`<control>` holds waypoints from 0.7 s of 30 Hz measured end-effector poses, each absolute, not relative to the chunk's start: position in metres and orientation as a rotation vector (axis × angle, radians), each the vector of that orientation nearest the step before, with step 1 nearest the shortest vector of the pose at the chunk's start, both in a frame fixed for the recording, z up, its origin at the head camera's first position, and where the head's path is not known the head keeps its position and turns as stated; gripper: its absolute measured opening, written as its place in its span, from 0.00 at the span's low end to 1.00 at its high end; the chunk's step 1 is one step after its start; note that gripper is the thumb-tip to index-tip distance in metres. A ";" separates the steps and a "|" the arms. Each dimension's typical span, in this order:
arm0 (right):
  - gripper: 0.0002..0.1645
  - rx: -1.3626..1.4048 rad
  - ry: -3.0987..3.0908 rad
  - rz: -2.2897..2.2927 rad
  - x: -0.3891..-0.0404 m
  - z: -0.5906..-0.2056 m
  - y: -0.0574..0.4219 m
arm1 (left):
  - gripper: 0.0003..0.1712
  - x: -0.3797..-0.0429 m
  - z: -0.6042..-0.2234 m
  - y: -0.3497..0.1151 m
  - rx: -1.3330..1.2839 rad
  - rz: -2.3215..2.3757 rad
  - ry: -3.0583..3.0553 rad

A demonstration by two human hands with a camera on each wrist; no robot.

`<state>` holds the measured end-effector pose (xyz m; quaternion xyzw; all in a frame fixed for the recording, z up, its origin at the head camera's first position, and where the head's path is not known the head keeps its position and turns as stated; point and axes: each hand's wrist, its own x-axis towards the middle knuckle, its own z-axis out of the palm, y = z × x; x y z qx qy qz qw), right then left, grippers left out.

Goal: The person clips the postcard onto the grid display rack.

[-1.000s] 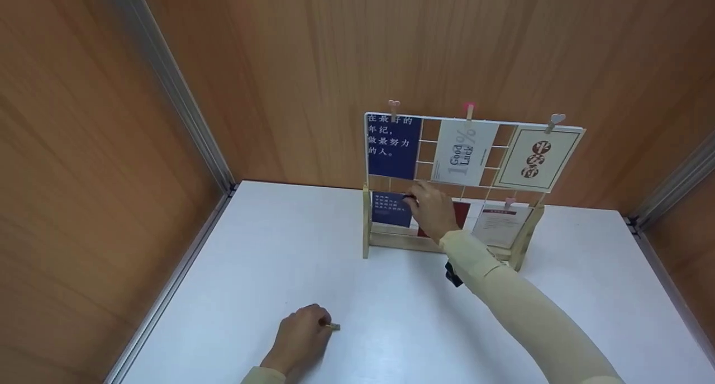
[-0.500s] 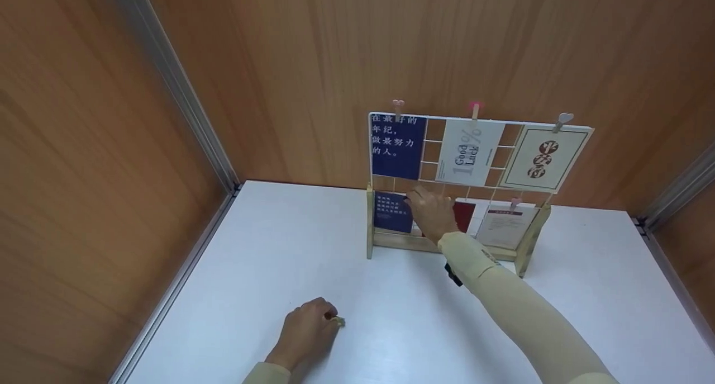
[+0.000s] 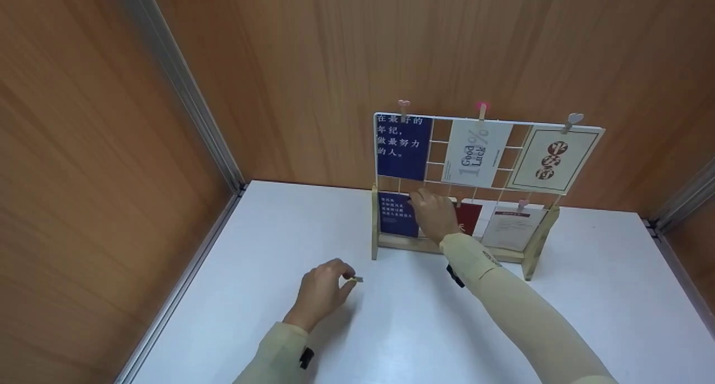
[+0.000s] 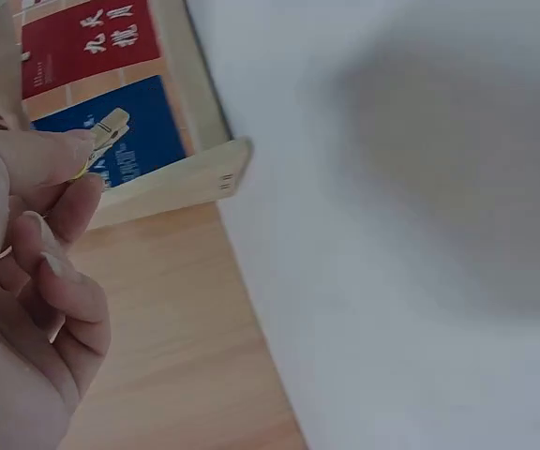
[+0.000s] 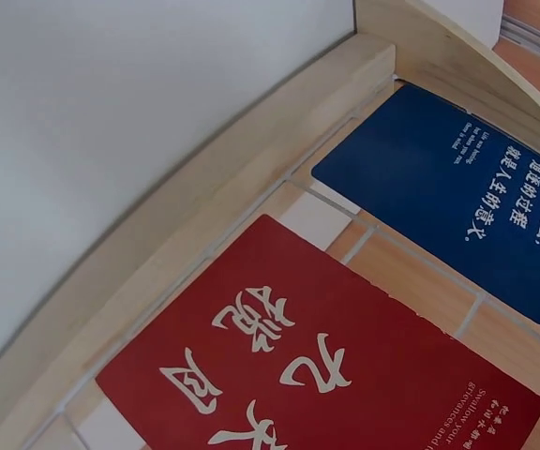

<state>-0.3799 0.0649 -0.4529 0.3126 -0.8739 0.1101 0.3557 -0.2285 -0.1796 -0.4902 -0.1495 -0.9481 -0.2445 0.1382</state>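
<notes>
A small wooden clothespin (image 4: 111, 129) is pinched between the thumb and forefinger of my left hand (image 3: 324, 292), over the white table in front of the rack. My right hand (image 3: 435, 213) pinches the upper right edge of a blue card (image 3: 397, 219) printed with white writing, holding it against the lower left of a white wire grid. In the right wrist view only the fingertips show, at that card's edge. Beside it, partly behind my right hand, a red card (image 5: 317, 356) hangs at the lower middle.
The grid's top row carries a dark blue card (image 3: 403, 149), a Good Luck card (image 3: 477, 152) and a cream card (image 3: 553, 160), with heart clothespins on top. A pale card (image 3: 514, 227) hangs lower right. Wooden feet (image 3: 539, 244) hold the rack; a wood-grain wall (image 3: 313, 82) stands behind.
My left hand has risen off the table and moved forward and right toward the rack with the clothespin. The blue card has shifted slightly down against the grid; my right hand stays at it.
</notes>
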 end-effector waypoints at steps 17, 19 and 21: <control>0.09 0.791 -2.244 0.131 -0.379 -0.456 0.065 | 0.06 -0.301 -0.409 -0.142 -0.541 -0.530 -2.630; 0.09 0.791 -2.242 0.119 -0.379 -0.457 0.065 | 0.06 -0.307 -0.404 -0.137 -0.572 -0.505 -2.600; 0.08 0.793 -2.233 0.114 -0.379 -0.458 0.066 | 0.05 -0.312 -0.401 -0.133 -0.604 -0.474 -2.568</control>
